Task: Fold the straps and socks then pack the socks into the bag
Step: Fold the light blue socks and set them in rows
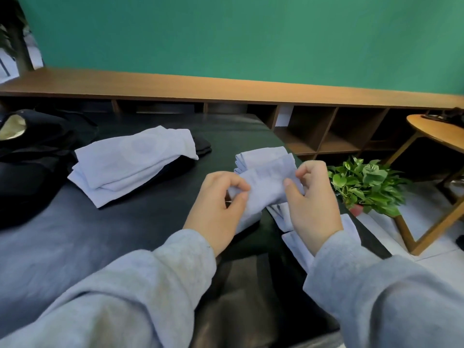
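The black table (pixel 140 222) carries a black bag (pixel 30 156) at 9 o'clock, cut off by the frame. A pale sock pile (pixel 130 162) lies beside it. Left hand (pixel 218 209) and right hand (pixel 311 204) both pinch one pale sock (pixel 266 182); its lower end is hidden.
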{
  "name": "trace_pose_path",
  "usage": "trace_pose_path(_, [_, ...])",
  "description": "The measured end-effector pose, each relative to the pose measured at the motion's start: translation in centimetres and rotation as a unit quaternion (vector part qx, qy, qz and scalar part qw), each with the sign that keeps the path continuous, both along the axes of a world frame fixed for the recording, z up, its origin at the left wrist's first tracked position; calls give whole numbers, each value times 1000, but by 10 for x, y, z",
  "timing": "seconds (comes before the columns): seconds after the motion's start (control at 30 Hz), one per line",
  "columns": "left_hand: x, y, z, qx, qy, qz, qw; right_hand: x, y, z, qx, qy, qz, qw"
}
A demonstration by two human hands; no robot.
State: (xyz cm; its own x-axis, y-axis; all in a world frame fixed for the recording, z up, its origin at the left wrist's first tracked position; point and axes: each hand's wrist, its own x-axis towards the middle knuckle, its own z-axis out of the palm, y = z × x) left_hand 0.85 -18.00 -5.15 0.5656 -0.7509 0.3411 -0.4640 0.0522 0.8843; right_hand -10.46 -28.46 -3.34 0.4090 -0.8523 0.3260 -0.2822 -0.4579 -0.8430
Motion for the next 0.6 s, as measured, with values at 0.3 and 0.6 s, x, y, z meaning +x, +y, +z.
trace_pose_path(0.3, [9,-70,8,120,-42,-27,992,13,-78,11,-25,111,-25,993])
trace_pose_path(0.6, [15,-96,-8,258,-109,-14,960,29,-113,-9,11,253,-2,967])
